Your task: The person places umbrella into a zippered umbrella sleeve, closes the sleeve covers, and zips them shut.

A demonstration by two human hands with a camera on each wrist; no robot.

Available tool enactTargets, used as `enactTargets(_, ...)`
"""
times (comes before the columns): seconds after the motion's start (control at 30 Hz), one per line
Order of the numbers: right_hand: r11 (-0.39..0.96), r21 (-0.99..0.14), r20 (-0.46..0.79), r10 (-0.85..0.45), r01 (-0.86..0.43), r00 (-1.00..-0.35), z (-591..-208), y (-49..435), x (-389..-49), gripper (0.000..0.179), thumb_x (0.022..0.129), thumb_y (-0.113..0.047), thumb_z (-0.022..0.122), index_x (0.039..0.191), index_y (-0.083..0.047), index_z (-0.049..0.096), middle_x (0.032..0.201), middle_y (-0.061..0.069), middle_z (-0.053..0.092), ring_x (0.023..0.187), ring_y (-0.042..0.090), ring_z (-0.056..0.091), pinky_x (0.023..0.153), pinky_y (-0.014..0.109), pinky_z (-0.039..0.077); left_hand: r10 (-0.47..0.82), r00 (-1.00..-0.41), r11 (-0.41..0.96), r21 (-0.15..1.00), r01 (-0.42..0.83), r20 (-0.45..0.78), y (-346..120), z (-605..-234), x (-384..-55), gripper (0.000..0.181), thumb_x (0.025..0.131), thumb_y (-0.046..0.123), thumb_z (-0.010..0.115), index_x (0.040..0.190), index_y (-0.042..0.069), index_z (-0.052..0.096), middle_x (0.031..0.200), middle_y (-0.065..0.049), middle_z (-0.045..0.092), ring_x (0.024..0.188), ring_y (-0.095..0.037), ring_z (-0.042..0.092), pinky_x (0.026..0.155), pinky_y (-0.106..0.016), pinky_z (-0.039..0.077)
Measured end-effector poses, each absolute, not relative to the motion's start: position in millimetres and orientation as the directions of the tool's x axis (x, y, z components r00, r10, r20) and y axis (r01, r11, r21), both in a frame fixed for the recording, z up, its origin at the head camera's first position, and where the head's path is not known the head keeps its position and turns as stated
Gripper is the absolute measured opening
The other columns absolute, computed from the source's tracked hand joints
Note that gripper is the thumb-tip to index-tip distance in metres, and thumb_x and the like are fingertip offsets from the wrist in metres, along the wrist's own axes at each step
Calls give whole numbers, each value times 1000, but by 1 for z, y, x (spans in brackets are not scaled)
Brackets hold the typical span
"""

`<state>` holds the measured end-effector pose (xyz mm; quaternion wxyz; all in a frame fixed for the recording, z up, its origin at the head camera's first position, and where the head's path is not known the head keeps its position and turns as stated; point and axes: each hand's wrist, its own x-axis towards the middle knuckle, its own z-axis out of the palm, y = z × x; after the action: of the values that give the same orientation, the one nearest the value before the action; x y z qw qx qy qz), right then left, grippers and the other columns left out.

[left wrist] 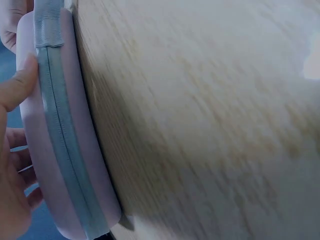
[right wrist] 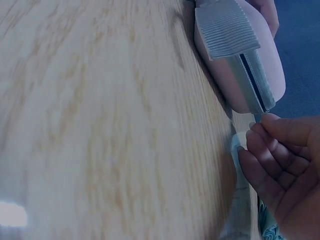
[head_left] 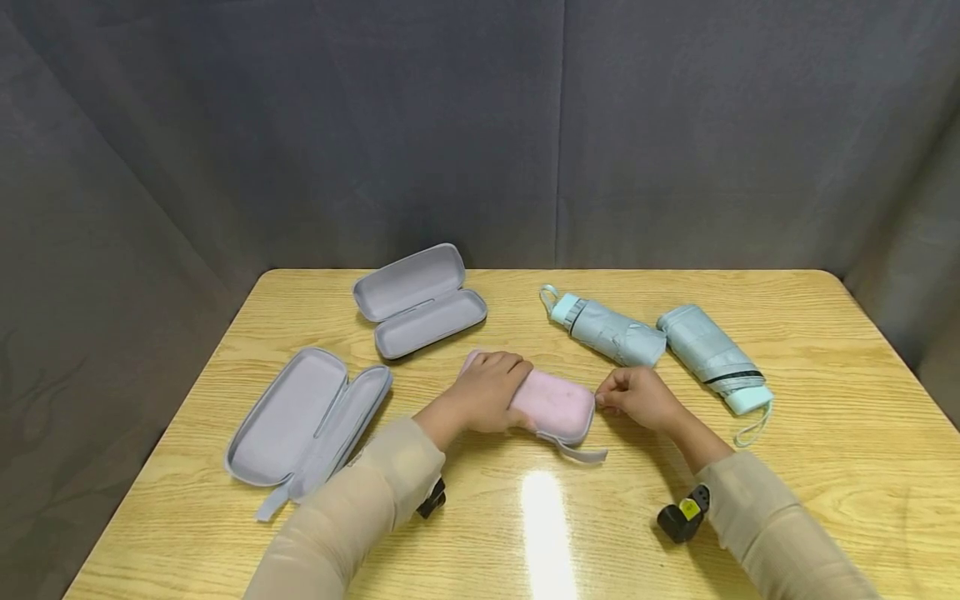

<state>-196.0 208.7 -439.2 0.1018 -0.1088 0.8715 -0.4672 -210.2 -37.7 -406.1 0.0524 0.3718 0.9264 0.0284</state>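
Note:
A pink zip case point(head_left: 557, 405) with a grey zipper band and a grey fabric strap point(head_left: 581, 452) lies in the middle of the table. My left hand point(head_left: 491, 392) grips its left part from above, the thumb point(left wrist: 22, 82) on the near side and the fingers beyond. At the case's right end, my right hand point(head_left: 633, 396) pinches the zipper's end between thumb and index finger; the small pull is hidden by the fingertips. Between strap and fingertips, the right wrist view shows a dark gap along the zipper point(right wrist: 254, 80). The other right fingers are loosely curled.
An open grey zip case point(head_left: 285, 425) lies at the left, and an open grey hard case point(head_left: 420, 304) stands behind it. Two folded pale-green umbrellas point(head_left: 611, 329) lie at the back right, one close to my right hand. A grey curtain point(head_left: 480, 133) hangs behind the table.

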Motion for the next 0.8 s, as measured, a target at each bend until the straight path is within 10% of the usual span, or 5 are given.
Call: enactTargets(0.8, 567, -811, -50, -317, -147, -947, -439, 209, -192, 7, 78, 0, 58, 73, 2, 62, 65, 5, 58, 59, 16, 51, 51, 25, 43, 633, -774, 774, 27, 632, -20, -36, -412, -206, 80, 70, 65, 49, 123, 6, 42, 119, -10, 45, 110, -25, 38, 91, -36, 30)
